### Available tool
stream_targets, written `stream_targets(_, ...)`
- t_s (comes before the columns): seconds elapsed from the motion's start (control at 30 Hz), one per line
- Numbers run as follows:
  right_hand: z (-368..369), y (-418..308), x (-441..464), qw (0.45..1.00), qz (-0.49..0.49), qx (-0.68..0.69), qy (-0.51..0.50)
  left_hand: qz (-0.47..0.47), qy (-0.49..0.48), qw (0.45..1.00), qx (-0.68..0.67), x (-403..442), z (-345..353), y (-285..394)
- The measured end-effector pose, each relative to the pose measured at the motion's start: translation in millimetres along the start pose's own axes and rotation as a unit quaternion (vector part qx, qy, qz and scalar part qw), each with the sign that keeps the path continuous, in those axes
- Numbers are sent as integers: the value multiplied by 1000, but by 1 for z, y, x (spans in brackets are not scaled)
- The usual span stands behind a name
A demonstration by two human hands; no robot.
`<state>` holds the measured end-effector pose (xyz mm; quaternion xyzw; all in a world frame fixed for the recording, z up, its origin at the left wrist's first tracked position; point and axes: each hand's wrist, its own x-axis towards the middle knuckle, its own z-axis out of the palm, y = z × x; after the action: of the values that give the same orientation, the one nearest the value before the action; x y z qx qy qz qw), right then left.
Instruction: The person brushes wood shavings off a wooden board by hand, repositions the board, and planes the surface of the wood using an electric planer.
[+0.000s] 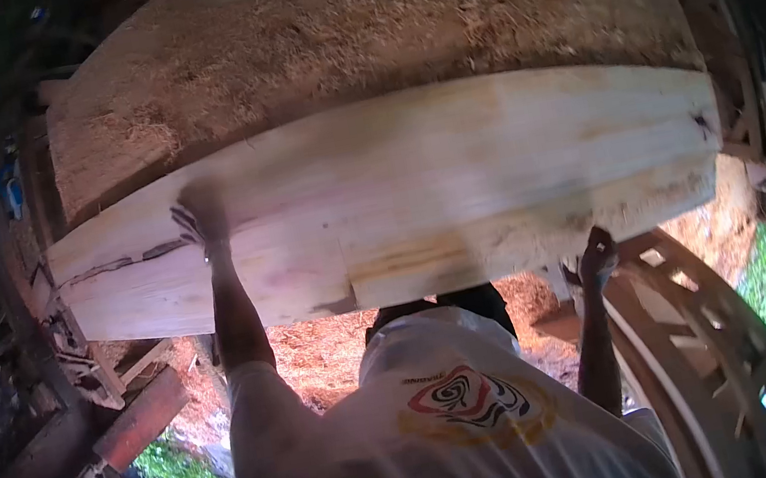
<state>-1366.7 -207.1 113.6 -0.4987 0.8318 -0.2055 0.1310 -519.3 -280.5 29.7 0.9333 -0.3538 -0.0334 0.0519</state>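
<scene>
Wooden panel (pixel 434 180) lies near of the shaving-strewn tabletop (pixel 348 32). I judge it stiff, fairly heavy and liable to split at the left-end crack (pixel 119 263); sound edges offer better hold. Left grip (pixel 199 209): spread wide over it. Right grip (pixel 597 256): curled by the near edge; contents I cannot tell.

Your left hand (pixel 200 214) is blurred. The top edge cuts off the far brown, shavings-strewn wooden surface (pixel 358 30); your white printed shirt's (pixel 386 441) small lettering is unreadable.
</scene>
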Motion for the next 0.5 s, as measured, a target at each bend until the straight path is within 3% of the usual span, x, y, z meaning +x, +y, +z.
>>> stream_targets(0.03, 27, -10, 42, 995, 2, 51, 82, 24, -5, 1000, 7, 22, 2, 17)
stream_targets(0.1, 55, -48, 119, 992, -49, 82, 79, 49, 10, 999, -6, 70, 7, 71)
stream_targets(0.13, 75, -59, 148, 982, -80, 116, 126, 80, -20, 996, 29, 100, 28, 91)
stream_targets(0.17, 91, -97, 159, 964, 10, 230, 133, 116, -53, 990, 63, 113, 35, 136)
stream_targets(0.2, 119, -84, 175, 984, -49, 49, 161, 112, -60, 992, -2, 110, 46, 177)
stream_targets(0.27, 122, -130, 179, 974, -40, -146, 170, 153, 195, 950, 189, 124, 168, 194)
stream_targets(0.3, 114, -153, 178, 976, -24, -143, 161, 179, 316, 912, 191, 91, 180, 231)
stream_targets(0.37, 119, -149, 180, 976, -8, -106, 190, 233, 397, 836, 298, 62, 215, 306)
stream_targets(0.4, 117, -152, 181, 975, -8, -111, 190, 162, 249, 948, 112, 25, 210, 370)
stream_targets(0.5, 115, -157, 184, 977, 0, -112, 183, 254, 141, 955, 53, -96, 147, 564)
